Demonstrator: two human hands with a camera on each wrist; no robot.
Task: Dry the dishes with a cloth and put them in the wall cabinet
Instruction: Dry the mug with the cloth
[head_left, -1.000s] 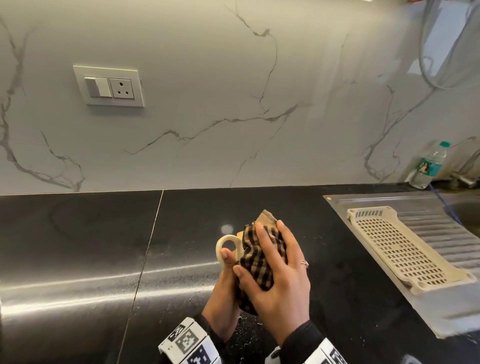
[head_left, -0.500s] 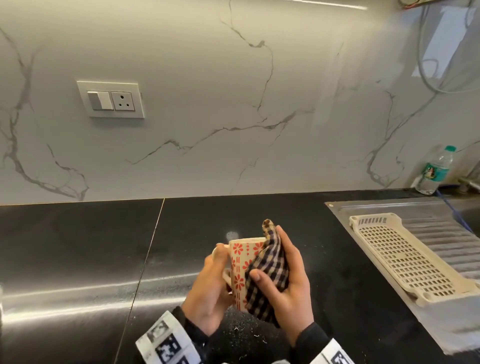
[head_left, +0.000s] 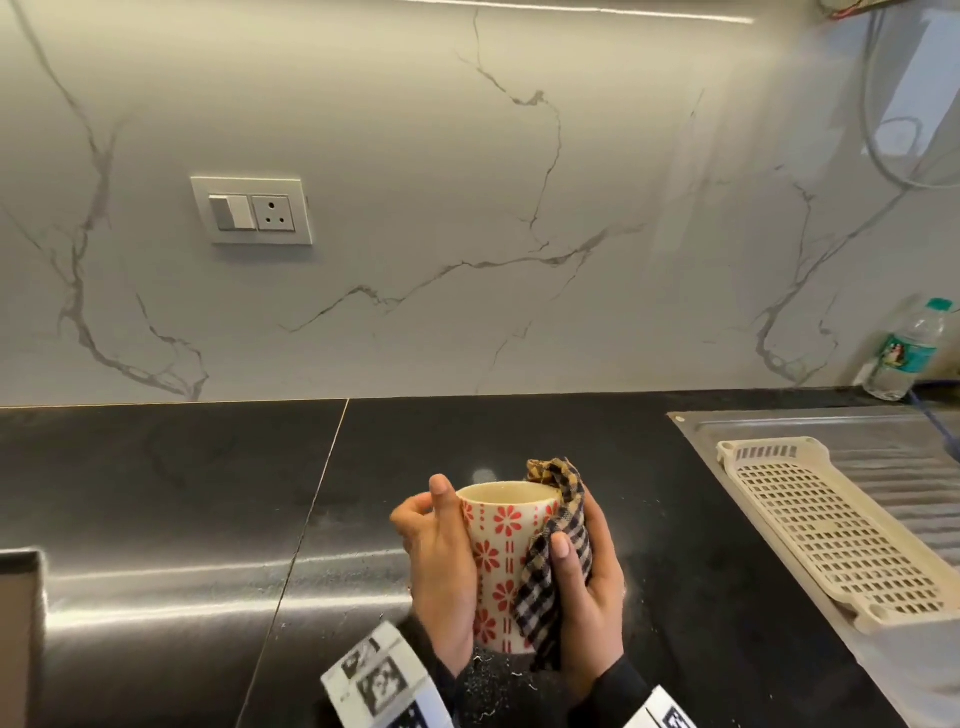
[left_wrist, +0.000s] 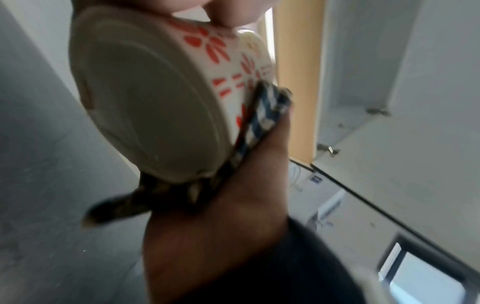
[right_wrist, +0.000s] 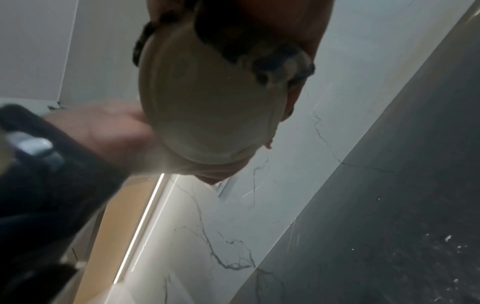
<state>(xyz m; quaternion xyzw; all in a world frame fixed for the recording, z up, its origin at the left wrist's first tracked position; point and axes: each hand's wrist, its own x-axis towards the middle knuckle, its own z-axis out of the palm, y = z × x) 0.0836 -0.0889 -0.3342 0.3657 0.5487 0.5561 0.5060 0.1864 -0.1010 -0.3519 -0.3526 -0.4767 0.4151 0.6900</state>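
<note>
A cream mug (head_left: 498, 561) with red flowers is upright above the black counter, held between both hands. My left hand (head_left: 441, 566) grips its left side, thumb up by the rim. My right hand (head_left: 587, 582) presses a brown-and-black checked cloth (head_left: 556, 551) against the mug's right side, thumb on the cloth. The cloth's top corner pokes above the rim. Both wrist views show the mug's pale base (left_wrist: 145, 98) (right_wrist: 205, 111) from below, with the cloth (left_wrist: 259, 115) along its side. The wall cabinet (left_wrist: 363, 82) stands open above, in the left wrist view.
A cream slotted drying tray (head_left: 831, 525) lies on the steel drainboard (head_left: 883, 426) to the right. A plastic water bottle (head_left: 906, 348) stands in the back right corner. A switch and socket plate (head_left: 253, 210) is on the marble wall. Black countertop (head_left: 156, 493) stretches left.
The mug has turned from lying sideways, wrapped in the cloth, to upright. The cloth has slid round to its right side, and the hands have come a little lower and nearer.
</note>
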